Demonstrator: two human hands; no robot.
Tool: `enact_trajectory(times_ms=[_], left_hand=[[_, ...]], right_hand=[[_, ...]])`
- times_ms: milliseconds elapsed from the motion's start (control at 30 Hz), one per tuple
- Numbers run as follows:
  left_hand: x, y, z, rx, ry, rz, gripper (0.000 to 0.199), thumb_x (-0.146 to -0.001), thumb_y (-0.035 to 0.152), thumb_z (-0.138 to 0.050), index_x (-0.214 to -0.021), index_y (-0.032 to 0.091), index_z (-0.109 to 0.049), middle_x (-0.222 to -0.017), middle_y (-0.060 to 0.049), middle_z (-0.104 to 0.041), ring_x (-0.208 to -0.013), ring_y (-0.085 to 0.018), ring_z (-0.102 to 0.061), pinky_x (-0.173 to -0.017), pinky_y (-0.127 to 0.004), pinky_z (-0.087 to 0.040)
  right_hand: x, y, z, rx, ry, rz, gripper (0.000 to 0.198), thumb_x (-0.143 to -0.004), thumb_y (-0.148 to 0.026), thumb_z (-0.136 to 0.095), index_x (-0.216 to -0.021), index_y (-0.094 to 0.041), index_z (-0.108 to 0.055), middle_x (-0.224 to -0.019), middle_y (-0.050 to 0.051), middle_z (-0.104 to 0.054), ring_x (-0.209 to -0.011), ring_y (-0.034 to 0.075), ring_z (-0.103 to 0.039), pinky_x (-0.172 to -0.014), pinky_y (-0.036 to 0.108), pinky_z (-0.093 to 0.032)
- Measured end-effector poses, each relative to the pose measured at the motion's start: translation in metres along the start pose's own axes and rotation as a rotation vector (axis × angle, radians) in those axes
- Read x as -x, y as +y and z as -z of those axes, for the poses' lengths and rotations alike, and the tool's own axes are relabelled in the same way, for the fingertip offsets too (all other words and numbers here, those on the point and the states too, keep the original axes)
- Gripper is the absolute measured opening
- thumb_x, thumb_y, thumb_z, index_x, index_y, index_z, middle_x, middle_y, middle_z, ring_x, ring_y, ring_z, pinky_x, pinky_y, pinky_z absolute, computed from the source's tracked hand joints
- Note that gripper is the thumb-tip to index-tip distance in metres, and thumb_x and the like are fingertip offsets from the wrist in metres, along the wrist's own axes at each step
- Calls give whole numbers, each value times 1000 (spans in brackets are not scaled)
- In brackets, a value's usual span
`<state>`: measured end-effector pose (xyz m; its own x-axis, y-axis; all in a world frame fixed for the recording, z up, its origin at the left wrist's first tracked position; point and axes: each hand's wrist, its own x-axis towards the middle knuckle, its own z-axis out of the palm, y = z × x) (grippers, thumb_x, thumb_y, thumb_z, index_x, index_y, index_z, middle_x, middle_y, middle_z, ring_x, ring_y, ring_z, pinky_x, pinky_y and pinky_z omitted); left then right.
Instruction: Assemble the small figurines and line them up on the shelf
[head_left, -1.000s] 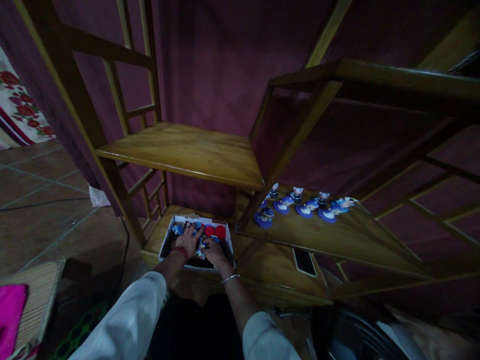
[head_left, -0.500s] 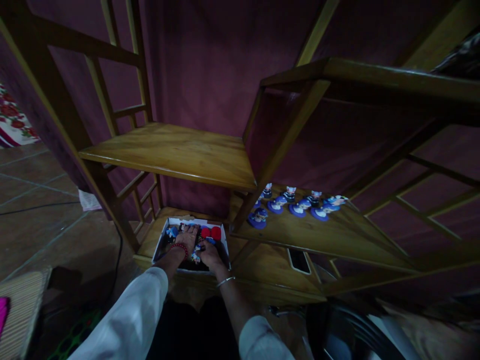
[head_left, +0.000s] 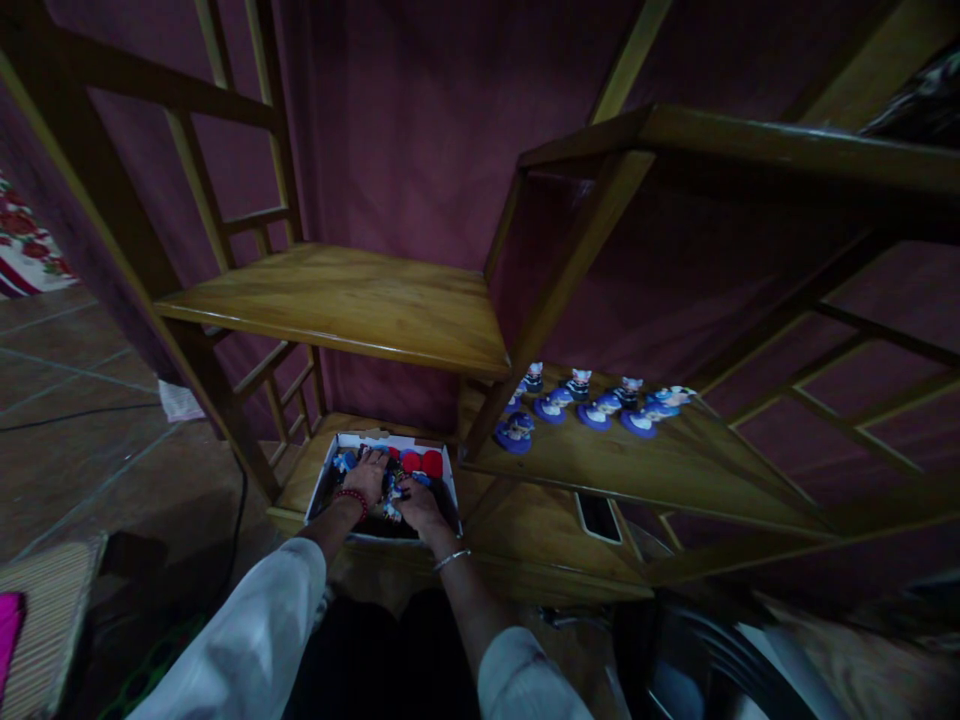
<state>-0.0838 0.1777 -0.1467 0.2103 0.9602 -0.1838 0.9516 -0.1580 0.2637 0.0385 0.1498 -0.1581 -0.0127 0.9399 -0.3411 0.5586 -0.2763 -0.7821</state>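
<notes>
White cardboard forms one shallow box [head_left: 424, 444], which I find left of the lower centre of my view, lying on the bottom board [head_left: 517, 535] of a wooden shelf unit [head_left: 345, 300]. Two hands reach into it from the bottom of the frame. The left hand [head_left: 366, 478], with one red beaded bracelet [head_left: 352, 492] at its wrist, lies over the pieces on the box's left side, fingers mostly stretched out; I cannot tell whether it has hold of any. The right hand [head_left: 420, 505], with one silver bangle [head_left: 452, 560] behind it, is partly curled, fingertips among the pieces, and I cannot tell whether it grips one. Between them lie small blue-and-white figures [head_left: 392, 497], too jumbled for me to count. Toward the box's back right I make out two round red pieces [head_left: 432, 463] side by side; at its back left, one blue piece [head_left: 345, 461].

Right of centre, on the middle shelf [head_left: 615, 460], I count five purple bases [head_left: 514, 442], one partly behind a post, and three dark figurines [head_left: 579, 385] behind them. One white-rimmed dark slab [head_left: 598, 518] lies on the bottom board, below that shelf.
</notes>
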Motion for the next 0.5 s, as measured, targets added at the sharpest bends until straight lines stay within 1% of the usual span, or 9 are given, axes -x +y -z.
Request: enact_trajectory(times_ms=[100, 200, 400, 500], left_hand=[[2, -2, 0, 22, 23, 4, 55, -72, 1, -31, -124, 17, -35, -131, -5, -35, -125, -17, -21, -100, -28, -24], [3, -7, 0, 27, 40, 14, 52, -72, 1, -30, -122, 15, -38, -129, -7, -37, -123, -15, -25, -100, -26, -25], [9, -14, 4, 33, 25, -3, 51, -72, -3, -28, -117, 16, -42, -129, -7, -38, -121, -14, -29, -98, -26, -27], [13, -15, 8, 58, -4, 4, 52, -73, -2, -29, -119, 18, -40, -131, -5, -36, -120, -13, -31, -97, -26, -28]], right_hand=[[0, 1, -1, -33, 1, 0, 27, -62, -11, -55, -88, -17, -58, -85, 3, -65, -74, 12, -60, -57, 16, -44], [-1, 2, -2, -71, -12, 2, 25, -63, -10, -54, -87, -16, -58, -83, 2, -65, -72, 12, -60, -56, 16, -44], [-2, 2, -3, -81, -10, -1, 26, -62, -9, -55, -87, -15, -58, -80, 3, -65, -66, 12, -60, -55, 17, -44], [-3, 4, -3, -67, -3, 5, 26, -62, -11, -56, -87, -15, -58, -81, 3, -65, -67, 12, -60, -56, 17, -44]])
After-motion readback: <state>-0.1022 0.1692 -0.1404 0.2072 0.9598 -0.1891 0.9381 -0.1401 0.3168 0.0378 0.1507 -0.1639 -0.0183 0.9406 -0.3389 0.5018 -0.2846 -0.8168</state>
